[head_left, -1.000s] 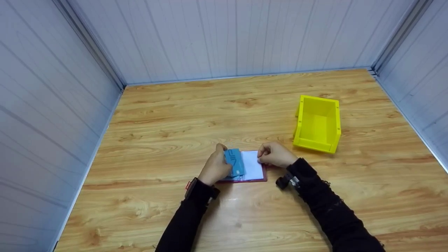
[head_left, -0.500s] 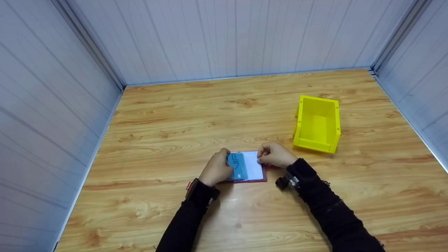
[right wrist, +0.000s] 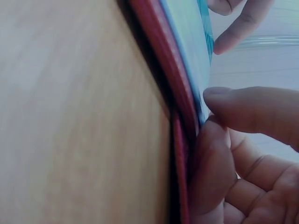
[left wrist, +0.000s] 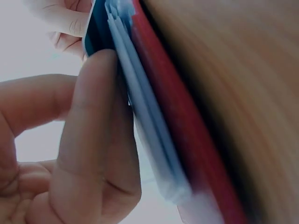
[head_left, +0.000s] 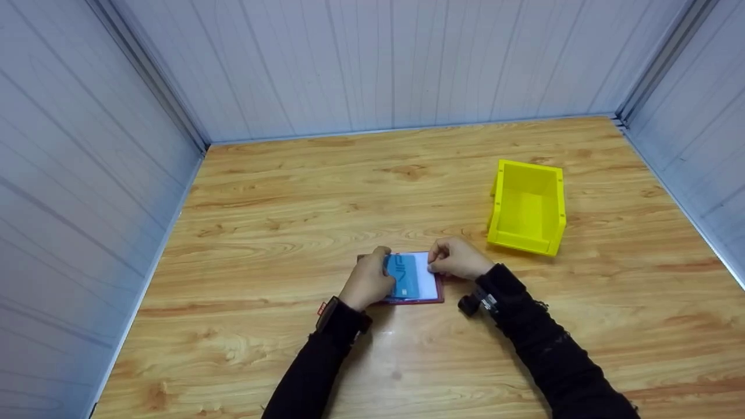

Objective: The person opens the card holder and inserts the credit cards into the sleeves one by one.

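Observation:
A blue card (head_left: 406,279) marked "VIP" lies over a white-looking page (head_left: 428,286) of a red card holder (head_left: 440,295) on the table. My left hand (head_left: 368,283) pinches the card by its left side; in the left wrist view its fingers lie along the card above the stacked clear sleeves (left wrist: 145,112) and red cover (left wrist: 173,107). At the right edge, my right hand (head_left: 461,258) pinches the page's edge, and in the right wrist view thumb and finger meet there beside the red cover (right wrist: 163,46). Whether the card is inside the sleeve cannot be told.
A yellow bin (head_left: 527,206) stands on the wood-grain table (head_left: 326,198), beyond the right hand and to its right. Pale panel walls (head_left: 372,64) close off the table's back and both sides.
The left hand has moved right with the blue card, which turned straighter and now covers more of the white page. The right hand has kept its place.

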The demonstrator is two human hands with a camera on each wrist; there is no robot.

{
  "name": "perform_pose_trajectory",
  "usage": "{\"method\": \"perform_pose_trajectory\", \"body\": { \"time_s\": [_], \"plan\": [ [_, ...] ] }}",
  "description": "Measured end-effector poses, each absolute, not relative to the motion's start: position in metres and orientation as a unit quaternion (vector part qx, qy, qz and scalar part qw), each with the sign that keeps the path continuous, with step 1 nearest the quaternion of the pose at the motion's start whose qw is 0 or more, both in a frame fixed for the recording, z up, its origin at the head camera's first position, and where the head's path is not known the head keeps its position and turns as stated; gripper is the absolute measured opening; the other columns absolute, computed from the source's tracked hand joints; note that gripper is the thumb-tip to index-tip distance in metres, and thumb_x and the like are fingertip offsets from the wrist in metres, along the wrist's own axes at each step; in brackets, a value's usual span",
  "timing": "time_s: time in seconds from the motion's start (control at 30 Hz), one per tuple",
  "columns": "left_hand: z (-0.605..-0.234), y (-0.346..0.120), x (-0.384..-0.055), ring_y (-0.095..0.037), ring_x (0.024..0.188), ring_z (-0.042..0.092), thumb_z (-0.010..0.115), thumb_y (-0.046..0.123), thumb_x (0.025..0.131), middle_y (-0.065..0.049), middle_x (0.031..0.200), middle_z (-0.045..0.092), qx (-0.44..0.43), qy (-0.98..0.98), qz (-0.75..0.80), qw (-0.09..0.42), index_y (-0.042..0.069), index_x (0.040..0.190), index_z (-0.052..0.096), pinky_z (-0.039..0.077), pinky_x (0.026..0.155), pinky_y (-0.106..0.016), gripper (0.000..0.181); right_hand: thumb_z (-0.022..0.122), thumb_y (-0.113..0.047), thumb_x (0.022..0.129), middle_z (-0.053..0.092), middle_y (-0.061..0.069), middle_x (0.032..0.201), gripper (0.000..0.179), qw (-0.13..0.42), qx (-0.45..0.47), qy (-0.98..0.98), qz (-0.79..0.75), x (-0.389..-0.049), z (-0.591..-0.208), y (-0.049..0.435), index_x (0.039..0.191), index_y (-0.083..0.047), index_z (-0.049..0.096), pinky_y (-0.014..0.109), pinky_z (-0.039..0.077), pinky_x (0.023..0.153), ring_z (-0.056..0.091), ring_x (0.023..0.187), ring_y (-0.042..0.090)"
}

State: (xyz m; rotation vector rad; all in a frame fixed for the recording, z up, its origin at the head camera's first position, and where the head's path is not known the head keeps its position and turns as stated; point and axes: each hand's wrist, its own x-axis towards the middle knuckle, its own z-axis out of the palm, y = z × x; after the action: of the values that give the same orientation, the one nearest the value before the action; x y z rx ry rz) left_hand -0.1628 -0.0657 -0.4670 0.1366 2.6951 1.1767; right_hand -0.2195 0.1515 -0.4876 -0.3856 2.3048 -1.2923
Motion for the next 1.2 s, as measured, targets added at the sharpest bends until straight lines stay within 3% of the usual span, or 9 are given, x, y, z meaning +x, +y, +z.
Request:
{"method": "perform_pose_trajectory", "body": {
  "time_s": [0.27, 0.53, 0.73, 0.87, 1.0, 1.2],
  "plan": [
    [-0.466, -0.056, -0.164, -0.020, 0.081, 0.053, 0.062, -0.002, 0.078, -0.010, 0.092, 0.062, 0.055, 0.924, 0.368, 0.087, -0.001, 0.124, 0.053, 0.048, 0.076, -0.035, 0.047, 0.070, -0.002, 0.082, 0.054, -0.003, 0.067, 0.012, 0.238, -0.142, 0.836, -0.473, -0.219, -0.486, 0.150, 0.089, 0.005, 0.062, 0.017, 0.042, 0.052, 0.050, 0.058, 0.007],
    [-0.464, -0.049, -0.161, -0.015, 0.064, 0.046, 0.058, -0.003, 0.081, 0.000, 0.074, 0.049, 0.081, 0.920, 0.373, 0.092, -0.002, 0.125, 0.053, 0.035, 0.056, -0.026, 0.045, 0.069, -0.004, 0.082, 0.053, -0.005, 0.066, 0.008, 0.235, -0.147, 0.834, -0.477, -0.219, -0.487, 0.151, 0.084, 0.000, 0.062, 0.017, 0.041, 0.053, 0.049, 0.058, 0.006],
    [-0.464, -0.044, -0.157, -0.019, 0.086, 0.057, 0.058, -0.001, 0.084, -0.013, 0.098, 0.065, 0.114, 0.928, 0.343, 0.094, -0.004, 0.126, 0.054, 0.051, 0.075, -0.036, 0.042, 0.067, -0.002, 0.083, 0.053, -0.005, 0.066, 0.007, 0.235, -0.151, 0.828, -0.486, -0.219, -0.488, 0.152, 0.084, 0.001, 0.061, 0.017, 0.041, 0.053, 0.049, 0.058, 0.006],
    [-0.464, -0.042, -0.153, -0.028, 0.103, 0.062, 0.059, 0.008, 0.089, -0.021, 0.114, 0.064, 0.120, 0.939, 0.309, 0.089, -0.003, 0.128, 0.054, 0.052, 0.087, -0.043, 0.041, 0.067, -0.002, 0.083, 0.053, -0.005, 0.066, 0.007, 0.235, -0.152, 0.825, -0.491, -0.219, -0.488, 0.153, 0.084, 0.001, 0.060, 0.017, 0.042, 0.053, 0.049, 0.058, 0.006],
    [-0.464, -0.040, -0.147, -0.034, 0.100, 0.063, 0.060, 0.015, 0.091, -0.020, 0.107, 0.064, 0.134, 0.953, 0.266, 0.061, -0.002, 0.122, 0.057, 0.052, 0.082, -0.044, 0.035, 0.067, -0.003, 0.084, 0.054, -0.005, 0.067, 0.008, 0.238, -0.150, 0.826, -0.489, -0.219, -0.487, 0.153, 0.085, -0.001, 0.060, 0.017, 0.042, 0.053, 0.050, 0.058, 0.006],
    [-0.463, -0.041, -0.141, -0.031, 0.090, 0.062, 0.061, 0.018, 0.092, -0.014, 0.094, 0.063, 0.151, 0.957, 0.246, 0.027, 0.001, 0.108, 0.062, 0.049, 0.075, -0.041, 0.023, 0.068, -0.004, 0.084, 0.055, -0.004, 0.069, 0.008, 0.241, -0.148, 0.827, -0.485, -0.220, -0.487, 0.153, 0.085, -0.001, 0.061, 0.018, 0.043, 0.054, 0.051, 0.059, 0.007]
  ]
}}
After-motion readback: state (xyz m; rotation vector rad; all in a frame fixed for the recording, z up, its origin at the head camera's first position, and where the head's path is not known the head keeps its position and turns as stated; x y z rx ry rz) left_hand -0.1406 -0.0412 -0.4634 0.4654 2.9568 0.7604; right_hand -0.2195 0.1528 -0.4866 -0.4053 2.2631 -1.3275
